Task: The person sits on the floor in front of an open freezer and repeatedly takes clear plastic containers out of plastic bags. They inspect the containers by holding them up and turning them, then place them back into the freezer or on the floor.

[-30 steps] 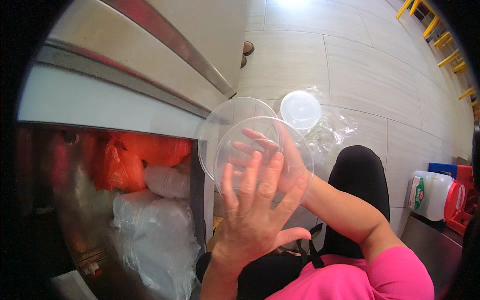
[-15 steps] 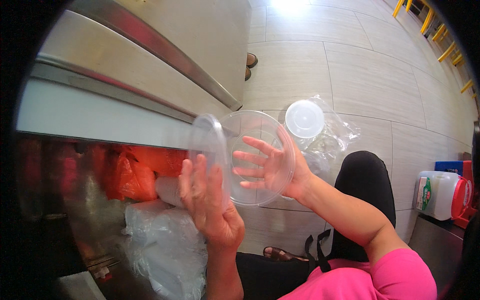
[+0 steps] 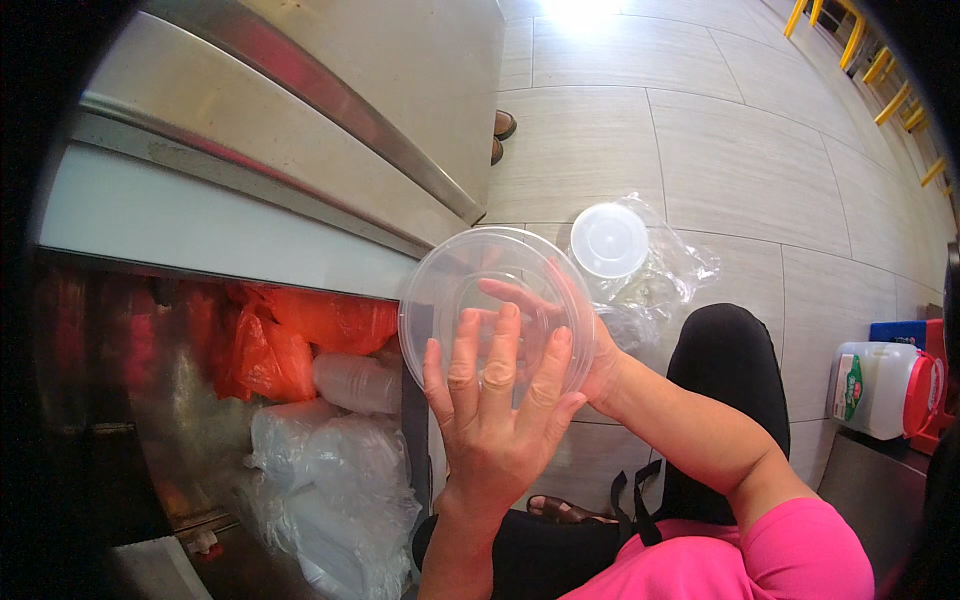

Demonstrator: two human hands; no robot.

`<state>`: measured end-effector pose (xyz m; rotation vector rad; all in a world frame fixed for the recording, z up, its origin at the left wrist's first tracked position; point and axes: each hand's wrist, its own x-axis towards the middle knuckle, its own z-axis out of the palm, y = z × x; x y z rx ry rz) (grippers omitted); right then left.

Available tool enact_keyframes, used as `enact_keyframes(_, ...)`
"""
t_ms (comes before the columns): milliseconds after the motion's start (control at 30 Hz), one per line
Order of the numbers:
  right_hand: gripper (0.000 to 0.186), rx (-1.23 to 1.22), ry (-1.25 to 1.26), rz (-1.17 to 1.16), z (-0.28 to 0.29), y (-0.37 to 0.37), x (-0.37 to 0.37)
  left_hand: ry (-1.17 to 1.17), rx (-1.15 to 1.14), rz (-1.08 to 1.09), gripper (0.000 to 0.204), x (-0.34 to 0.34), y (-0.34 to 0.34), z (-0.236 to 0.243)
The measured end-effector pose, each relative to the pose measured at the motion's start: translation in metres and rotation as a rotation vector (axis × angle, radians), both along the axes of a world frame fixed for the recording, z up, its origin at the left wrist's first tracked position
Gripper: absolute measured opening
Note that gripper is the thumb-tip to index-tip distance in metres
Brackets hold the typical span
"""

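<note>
Two clear round plastic lids overlap face to face between my hands, the near lid (image 3: 432,290) to the left and the far lid (image 3: 578,310) showing past its right edge. On the near side, my left hand (image 3: 495,400) lies across the lower part of the near lid, its back toward me and its fingers spread. Behind the far lid, my right hand (image 3: 590,350) supports it from the right; its fingers show blurred through the plastic. Beyond them on the floor sits a round whitish translucent lid or stack of lids (image 3: 609,240) on a crumpled clear plastic bag (image 3: 675,265).
At left, a metal-fronted cabinet (image 3: 270,165) has a low opening holding orange plastic bags (image 3: 270,350), a clear cylindrical stack (image 3: 355,383) and plastic-wrapped packs (image 3: 335,480). A white jug with a red part (image 3: 875,385) stands at right. Yellow legs (image 3: 855,45) and another person's shoe (image 3: 505,124) are farther off.
My left hand has moved right and turned its back toward me. Its lid has swung from nearly edge-on to lie over the lid at my right hand. The right hand has barely moved.
</note>
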<state>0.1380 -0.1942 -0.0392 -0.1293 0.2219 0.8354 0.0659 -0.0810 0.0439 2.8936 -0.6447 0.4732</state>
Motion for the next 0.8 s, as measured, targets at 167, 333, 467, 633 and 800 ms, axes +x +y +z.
enact_keyframes(167, 0.07, 0.034, 0.003, 0.002, 0.003, -0.003, 0.002, 0.008, 0.015, 0.004, 0.052, -0.002, -0.001, 0.0)
enact_keyframes(333, 0.072, 0.065, -0.021, -0.004, 0.004, -0.004, 0.003, 0.009, 0.018, 0.031, 0.057, -0.003, 0.001, 0.002)
enact_keyframes(467, 0.072, 0.017, -0.018, -0.001, 0.005, -0.003, 0.003, 0.041, -0.011, 0.025, 0.059, -0.001, 0.002, 0.001)
enact_keyframes(633, 0.073, -0.068, 0.003, -0.006, 0.013, -0.003, 0.004, 0.033, 0.006, 0.012, 0.06, 0.0, 0.002, -0.001)
enact_keyframes(800, 0.071, -0.108, -0.048, -0.064, 0.02, -0.006, 0.002, -0.003, 0.055, 0.002, 0.06, 0.002, 0.004, -0.002)
